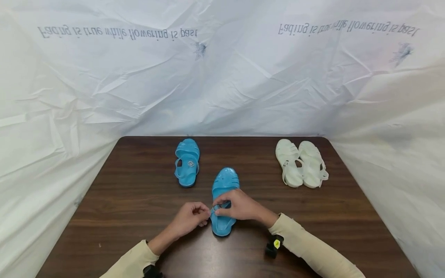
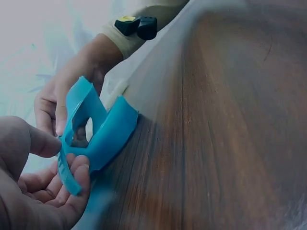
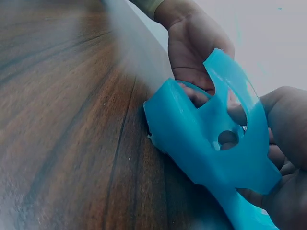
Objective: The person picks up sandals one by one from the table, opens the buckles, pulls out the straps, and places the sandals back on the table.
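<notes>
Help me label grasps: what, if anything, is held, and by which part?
The nearer blue sandal: left grip pinches the strap's loose end; right grip holds it near where that strap fastens.

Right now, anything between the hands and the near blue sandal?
Nothing visible. The left hand holds its strap; the right hand grips the near blue sandal at its side. The far blue sandal and white pair lie farther off, neither in between.

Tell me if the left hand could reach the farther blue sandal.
Likely yes: bare table lies between the left hand and the farther blue sandal. That hand holds the strap of the nearer sandal, though, so it would probably have to let go first.
</notes>
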Available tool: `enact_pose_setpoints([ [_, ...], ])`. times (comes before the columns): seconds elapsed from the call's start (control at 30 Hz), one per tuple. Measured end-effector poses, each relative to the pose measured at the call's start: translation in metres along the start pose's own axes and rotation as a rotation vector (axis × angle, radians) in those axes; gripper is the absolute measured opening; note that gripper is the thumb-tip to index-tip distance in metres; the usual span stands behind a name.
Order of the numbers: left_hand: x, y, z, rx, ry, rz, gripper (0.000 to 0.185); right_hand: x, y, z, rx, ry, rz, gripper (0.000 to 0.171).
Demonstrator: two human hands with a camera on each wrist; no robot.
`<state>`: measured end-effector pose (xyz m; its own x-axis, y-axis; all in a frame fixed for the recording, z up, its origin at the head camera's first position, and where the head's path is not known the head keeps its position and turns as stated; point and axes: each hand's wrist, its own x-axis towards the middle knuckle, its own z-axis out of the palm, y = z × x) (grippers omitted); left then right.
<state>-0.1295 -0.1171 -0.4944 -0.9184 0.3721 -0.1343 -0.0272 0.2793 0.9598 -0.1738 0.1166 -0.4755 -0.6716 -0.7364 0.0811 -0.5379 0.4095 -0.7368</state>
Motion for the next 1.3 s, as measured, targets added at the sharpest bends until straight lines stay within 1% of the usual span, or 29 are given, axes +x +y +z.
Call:
enact_pose_setpoints([
  [0.07, -0.001, -0.001, -0.002, 0.017, -0.011, 0.003, 0.018, 0.000, 0.001, 0.001, -0.001, -0.004, -0.012, 0.022],
  [0.17, -0.002, 0.001, -0.004, 0.003, -0.006, -0.008, 0.017, 0.001, 0.001, 0.002, -0.003, -0.006, -0.020, 0.020],
  [0.3, 0.002, 0.004, -0.004, -0.007, -0.004, -0.025, 0.015, 0.000, 0.002, 0.002, -0.002, 0.004, -0.024, 0.018],
  [0.43, 0.009, 0.007, -0.005, 0.015, -0.015, -0.019, 0.014, -0.001, 0.004, 0.003, 0.011, 0.014, -0.021, 0.017],
  [0.53, 0.011, 0.006, -0.006, 0.042, -0.021, -0.018, 0.012, -0.002, 0.005, 0.005, 0.038, 0.016, -0.011, 0.018],
  [0.67, 0.011, 0.000, -0.005, 0.034, -0.020, -0.022, 0.013, -0.003, 0.006, 0.007, 0.061, 0.019, -0.001, 0.019],
  [0.77, 0.009, -0.003, -0.003, 0.013, -0.004, -0.001, 0.014, -0.003, 0.004, 0.008, 0.059, 0.023, -0.003, 0.018],
  [0.97, 0.005, -0.005, 0.002, -0.009, 0.038, 0.062, 0.012, -0.001, 0.000, 0.010, 0.050, 0.011, -0.021, 0.016],
  [1.03, 0.004, -0.007, 0.003, -0.017, 0.058, 0.084, 0.011, -0.001, 0.000, 0.010, 0.038, 0.019, -0.027, 0.014],
  [1.1, 0.004, -0.008, 0.002, -0.017, 0.063, 0.089, 0.013, -0.001, 0.000, 0.010, 0.031, 0.030, -0.030, 0.013],
  [1.13, 0.003, -0.008, 0.001, -0.019, 0.058, 0.080, 0.015, -0.001, 0.000, 0.010, 0.029, 0.033, -0.030, 0.012],
  [1.3, -0.001, -0.006, -0.008, -0.010, 0.013, -0.007, 0.020, -0.004, 0.003, 0.009, 0.045, 0.050, -0.017, 0.017],
])
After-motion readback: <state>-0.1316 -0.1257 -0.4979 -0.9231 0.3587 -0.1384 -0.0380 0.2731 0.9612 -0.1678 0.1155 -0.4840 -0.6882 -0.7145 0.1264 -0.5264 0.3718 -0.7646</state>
